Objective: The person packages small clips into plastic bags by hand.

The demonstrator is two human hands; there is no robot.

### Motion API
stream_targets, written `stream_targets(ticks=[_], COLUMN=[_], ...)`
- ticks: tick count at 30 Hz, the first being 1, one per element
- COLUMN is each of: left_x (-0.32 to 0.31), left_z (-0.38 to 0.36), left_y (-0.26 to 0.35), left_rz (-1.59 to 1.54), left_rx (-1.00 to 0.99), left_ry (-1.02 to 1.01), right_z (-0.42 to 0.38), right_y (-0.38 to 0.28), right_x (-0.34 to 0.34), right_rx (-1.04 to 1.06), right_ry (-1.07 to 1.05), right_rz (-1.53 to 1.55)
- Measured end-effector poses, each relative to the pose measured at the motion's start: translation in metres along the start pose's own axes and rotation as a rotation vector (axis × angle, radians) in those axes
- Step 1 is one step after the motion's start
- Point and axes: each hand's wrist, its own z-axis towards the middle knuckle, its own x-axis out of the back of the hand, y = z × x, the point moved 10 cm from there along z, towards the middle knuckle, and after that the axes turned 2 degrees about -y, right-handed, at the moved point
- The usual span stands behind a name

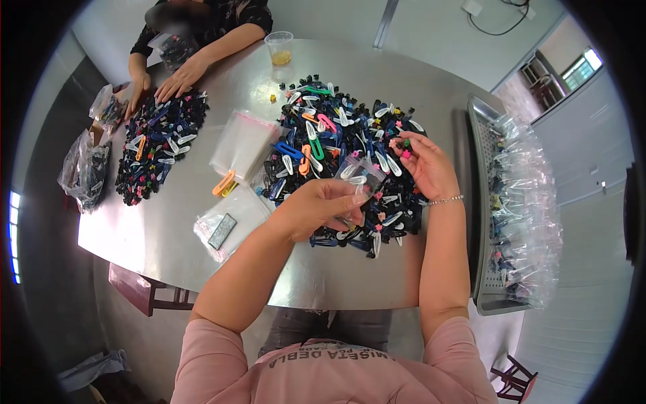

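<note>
Over a big pile of hair clips (pixel 316 124) on the metal table, my left hand (pixel 319 207) pinches a small clear plastic bag (pixel 363 174) with a few clips in it. To its right, my right hand (pixel 427 167) holds small flower-shaped clips (pixel 404 144) between thumb and fingers, above the pile's right side. Left of the pile lie a stack of clear bags (pixel 243 145) and a second stack (pixel 245 212) with a small dark rectangular object (pixel 222 231) on it. Orange and yellow clips (pixel 225 184) rest between the stacks.
A metal tray (pixel 481 269) of filled clear bags (pixel 521 215) stands at the right. Across the table a co-worker's hands (pixel 178 79) touch a second clip pile (pixel 158 145). A plastic cup (pixel 279 50) stands at the back; filled bags (pixel 86 168) sit at the left edge.
</note>
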Motion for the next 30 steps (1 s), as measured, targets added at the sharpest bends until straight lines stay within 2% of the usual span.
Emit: stream_targets(ticks=[6,8,15,17,21,28,30], left_x=[0.0,-0.001,-0.003,-0.002,-0.005,-0.011,-0.013], left_z=[-0.001,-0.001,0.0,0.0,-0.001,0.003,0.001], left_y=[0.0,0.0,-0.004,-0.006,-0.008,-0.015,-0.017], left_rz=[0.047,0.045,0.048,0.044,0.025,0.013,0.012], left_rx=[0.029,0.025,0.027,0.027,0.07,0.072,0.102], left_ry=[0.005,-0.001,-0.012,-0.007,-0.012,-0.049,-0.049], right_z=[-0.005,-0.004,-0.001,-0.006,-0.012,-0.042,-0.046], right_y=[0.0,-0.002,0.003,-0.002,-0.008,-0.029,-0.027], right_x=[-0.008,-0.005,-0.006,-0.023,-0.043,-0.096,-0.105], right_rx=[-0.039,0.018,0.013,0.005,0.014,0.169,0.194], right_ry=[0.011,0.025,-0.036,-0.039,-0.067,-0.172,-0.169], right_rz=[0.131,0.121,-0.023,0.156,0.263,0.163,0.029])
